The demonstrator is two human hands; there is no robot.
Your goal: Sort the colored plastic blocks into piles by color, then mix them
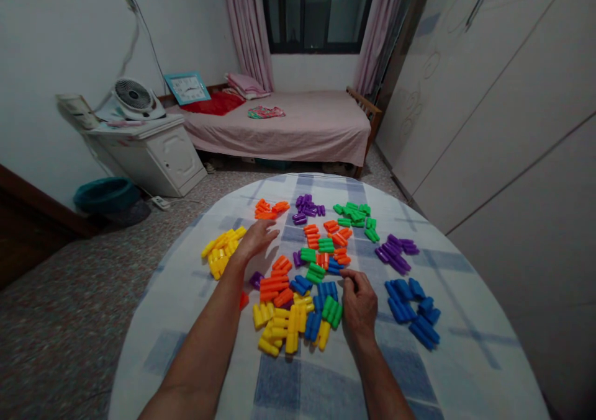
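Observation:
Colored plastic pieces lie in groups on the checked tablecloth. My left hand (pixel 259 237), fingers apart and holding nothing, is over the table just below the orange pieces (pixel 265 209) and right of the yellow pile (pixel 222 251). My right hand (pixel 359 296) has its fingers curled at the right edge of the mixed central pile, beside blue pieces (pixel 334 266); whatever it may hold is hidden. Green pieces (pixel 331 312) lie just left of that hand. Nearer me are yellow pieces (pixel 293 328). Orange pieces (pixel 274 286) sit at the pile's left.
Purple pieces (pixel 307 206) and green pieces (pixel 356 214) lie at the far side. More purple (pixel 395 252) and blue pieces (pixel 412 308) are on the right of the round table (pixel 465 345). Beyond stand a bed (pixel 298 122) and a white cabinet (pixel 172 159).

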